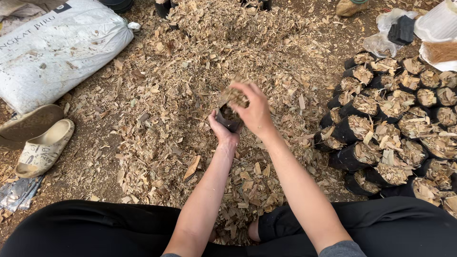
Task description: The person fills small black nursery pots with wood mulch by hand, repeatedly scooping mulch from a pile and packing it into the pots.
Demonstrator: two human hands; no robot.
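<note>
**Filling a small black bag with dry chips**

The person sits cross-legged on the dirt floor, both arms stretched out over a wide heap of pale, dry wood chips and leaf scraps (209, 62). The left hand (223, 127) is curled from below around a small black plastic grow bag (228, 116), holding its mouth open and upward. Right above that mouth, the right hand (254, 112) is closed on a clump of the same dry chips (235, 96), fingers bunched and tipped downward over the opening.

By the look of it, this is the filling step: the handful seems about to go into the bag, which looks only partly filled, though its inside is mostly hidden. The next move would call for keeping the bag's mouth steady under the right hand so the chips fall inside.

Off to the right of the right hand stands a tight cluster of filled black bags (395, 128). Far left of the left hand lie a white woven sack (57, 52) and beige sandals (43, 147).
</note>
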